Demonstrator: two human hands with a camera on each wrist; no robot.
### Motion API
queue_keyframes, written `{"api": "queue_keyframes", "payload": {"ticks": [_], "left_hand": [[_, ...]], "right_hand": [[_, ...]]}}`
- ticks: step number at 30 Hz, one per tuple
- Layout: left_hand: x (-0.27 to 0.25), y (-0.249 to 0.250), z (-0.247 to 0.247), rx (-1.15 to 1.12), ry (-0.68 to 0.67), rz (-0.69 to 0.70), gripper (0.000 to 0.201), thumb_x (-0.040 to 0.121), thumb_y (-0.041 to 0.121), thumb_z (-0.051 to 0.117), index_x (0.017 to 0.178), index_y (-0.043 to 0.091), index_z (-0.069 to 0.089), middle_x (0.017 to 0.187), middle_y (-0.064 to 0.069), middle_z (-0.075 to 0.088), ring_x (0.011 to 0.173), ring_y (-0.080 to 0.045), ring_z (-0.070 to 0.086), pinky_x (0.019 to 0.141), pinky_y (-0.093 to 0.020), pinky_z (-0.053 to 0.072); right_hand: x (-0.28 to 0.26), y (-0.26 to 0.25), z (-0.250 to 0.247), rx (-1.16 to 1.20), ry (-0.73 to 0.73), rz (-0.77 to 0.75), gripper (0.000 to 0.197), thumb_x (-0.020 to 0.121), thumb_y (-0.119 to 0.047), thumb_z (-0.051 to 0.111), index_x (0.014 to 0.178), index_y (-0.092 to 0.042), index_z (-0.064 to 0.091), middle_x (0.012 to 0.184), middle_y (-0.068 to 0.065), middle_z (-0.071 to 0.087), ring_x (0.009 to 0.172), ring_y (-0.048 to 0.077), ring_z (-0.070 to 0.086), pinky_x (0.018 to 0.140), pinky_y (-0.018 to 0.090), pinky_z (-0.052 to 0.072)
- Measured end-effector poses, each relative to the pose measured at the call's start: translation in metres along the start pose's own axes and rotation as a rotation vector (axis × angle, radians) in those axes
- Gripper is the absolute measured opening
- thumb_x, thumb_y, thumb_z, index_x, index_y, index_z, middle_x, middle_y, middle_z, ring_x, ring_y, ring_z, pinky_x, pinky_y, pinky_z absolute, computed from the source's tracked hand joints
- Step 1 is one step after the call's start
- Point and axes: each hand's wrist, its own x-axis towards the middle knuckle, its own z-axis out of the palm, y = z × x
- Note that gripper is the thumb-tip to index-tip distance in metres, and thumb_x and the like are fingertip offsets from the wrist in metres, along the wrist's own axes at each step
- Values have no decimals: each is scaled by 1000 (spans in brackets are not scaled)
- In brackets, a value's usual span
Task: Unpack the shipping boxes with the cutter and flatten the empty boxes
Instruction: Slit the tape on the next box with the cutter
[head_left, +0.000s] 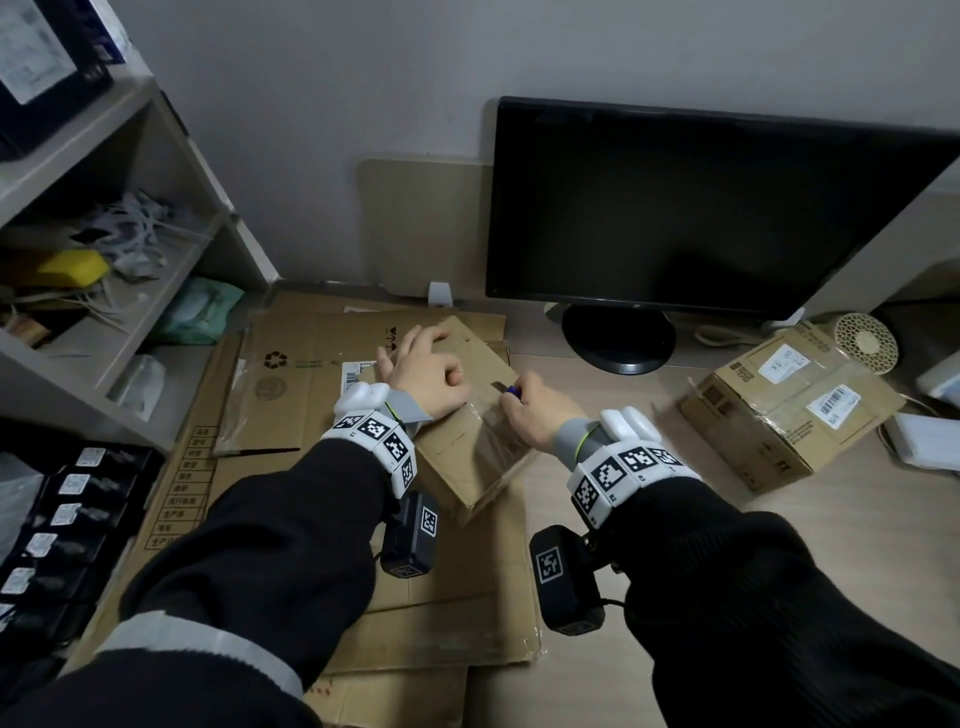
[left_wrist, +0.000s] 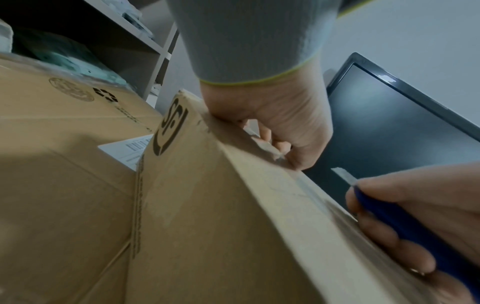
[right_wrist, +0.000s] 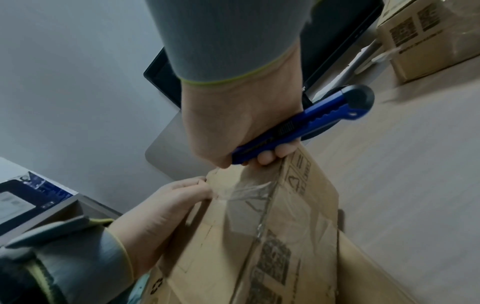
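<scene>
A small taped cardboard box (head_left: 483, 467) stands tilted on a stack of flattened cardboard (head_left: 306, 374). My left hand (head_left: 423, 371) lies on the box's top with its fingers curled over the far left edge, holding it steady; the left wrist view shows the palm (left_wrist: 280, 123) on that edge. My right hand (head_left: 537, 415) grips a blue cutter (right_wrist: 324, 117) in its fist. The bared blade (left_wrist: 342, 174) points toward my left hand, just over the clear tape (right_wrist: 249, 191) on the box's top right edge. A second sealed box (head_left: 784, 405) with labels sits to the right.
A black monitor (head_left: 701, 208) on its stand fills the back of the desk. A shelf unit (head_left: 104, 234) with clutter stands at the left, and black trays (head_left: 67, 519) lie below it. A small round fan (head_left: 865, 343) and white items sit at the far right.
</scene>
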Motion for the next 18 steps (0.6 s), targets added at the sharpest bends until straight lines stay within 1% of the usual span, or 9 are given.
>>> {"api": "queue_keyframes", "payload": {"ticks": [2, 3, 5, 7, 9, 11, 15, 17, 18], "left_hand": [[0, -1, 0, 1, -7, 5, 18, 77, 22, 58, 60, 21, 52, 149, 14, 27, 145, -17, 3, 111, -58, -10], [1, -1, 0, 5, -18, 8, 18, 77, 22, 58, 60, 20, 52, 150, 13, 25, 146, -17, 2, 111, -59, -10], [3, 0, -1, 28, -56, 5, 18, 78, 22, 56, 61, 20, 50, 153, 12, 20, 146, -20, -1, 111, -61, -10], [5, 1, -2, 55, -94, -4, 19, 79, 23, 55, 61, 21, 49, 156, 12, 14, 146, -21, -4, 111, -62, -9], [7, 2, -3, 66, -120, -8, 20, 80, 23, 55, 61, 22, 48, 157, 12, 10, 146, -22, -6, 110, -63, -8], [7, 1, -3, 64, -122, -8, 20, 80, 23, 55, 61, 22, 48, 157, 13, 10, 146, -22, -5, 110, -63, -8], [6, -1, -3, 63, -119, -3, 19, 78, 23, 56, 61, 20, 48, 157, 13, 11, 146, -23, -5, 110, -63, -7], [6, -2, -3, 57, -116, -2, 19, 78, 23, 57, 61, 20, 49, 156, 12, 11, 145, -22, -4, 110, -63, -7], [5, -1, -3, 53, -111, 0, 19, 78, 23, 57, 61, 20, 49, 156, 12, 12, 145, -22, -4, 110, -63, -8]], "right_hand": [[-2, 2, -3, -4, -18, -37, 27, 100, -28, 33, 118, -10, 39, 102, 16, 58, 84, 30, 51, 71, 32, 36], [-3, 4, -5, -39, -26, -59, 24, 99, -25, 33, 117, -9, 39, 98, 15, 57, 83, 30, 50, 70, 33, 36], [-4, 5, -6, -142, -31, -96, 22, 98, -21, 36, 116, -8, 42, 100, 16, 59, 85, 32, 53, 70, 34, 38], [-6, 3, -5, -203, -33, -131, 21, 96, -19, 40, 113, -10, 47, 104, 16, 61, 87, 32, 54, 68, 33, 39], [-9, 0, -3, -242, -37, -157, 19, 95, -18, 42, 111, -12, 49, 103, 15, 61, 81, 30, 50, 66, 31, 37], [-9, -3, -4, -276, -38, -174, 18, 95, -17, 43, 110, -12, 50, 103, 15, 61, 79, 28, 48, 65, 30, 36], [-8, -7, -8, -293, -54, -182, 18, 94, -18, 46, 109, -12, 54, 104, 14, 62, 81, 29, 51, 66, 29, 38], [-9, -9, -10, -310, -78, -194, 17, 92, -18, 49, 107, -13, 56, 105, 13, 62, 89, 31, 56, 69, 31, 43], [-9, -9, -11, -321, -88, -202, 16, 92, -19, 50, 106, -13, 57, 106, 12, 63, 93, 31, 58, 72, 32, 45]]}}
